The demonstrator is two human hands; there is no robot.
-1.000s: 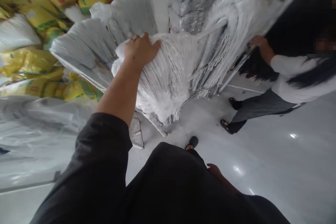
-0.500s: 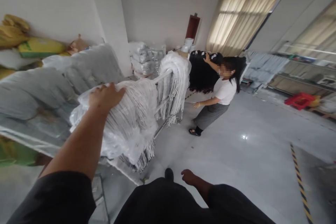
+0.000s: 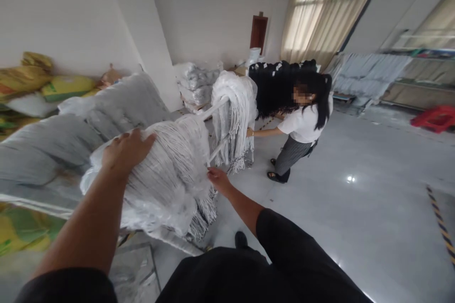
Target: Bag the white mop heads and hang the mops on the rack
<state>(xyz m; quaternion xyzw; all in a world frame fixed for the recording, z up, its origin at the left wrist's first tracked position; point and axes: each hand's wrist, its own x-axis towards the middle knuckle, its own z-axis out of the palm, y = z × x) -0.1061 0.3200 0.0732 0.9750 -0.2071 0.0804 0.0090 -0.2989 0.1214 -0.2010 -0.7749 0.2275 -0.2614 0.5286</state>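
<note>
The left grip is spreading its fingers over the top of a plastic-wrapped bundle of white cords, its palm pressing down on the near left end. The bundle is lying under this grip and extending to its right, its cord ends hanging toward the floor. The right grip is hovering or resting just at the bundle's right edge, its fingers partly curling; whether they are pinching plastic or cord, I cannot tell. A white rail is running above and beyond the right grip, and a second cord bundle is hanging over it. Beyond that and to the right, a co-worker in a white top is standing with one hand at the second bundle's edge. Black bundles are hanging farther beyond both grips. Grey plastic-covered bundles are lying beyond the left grip, with yellow sacks behind them.
</note>
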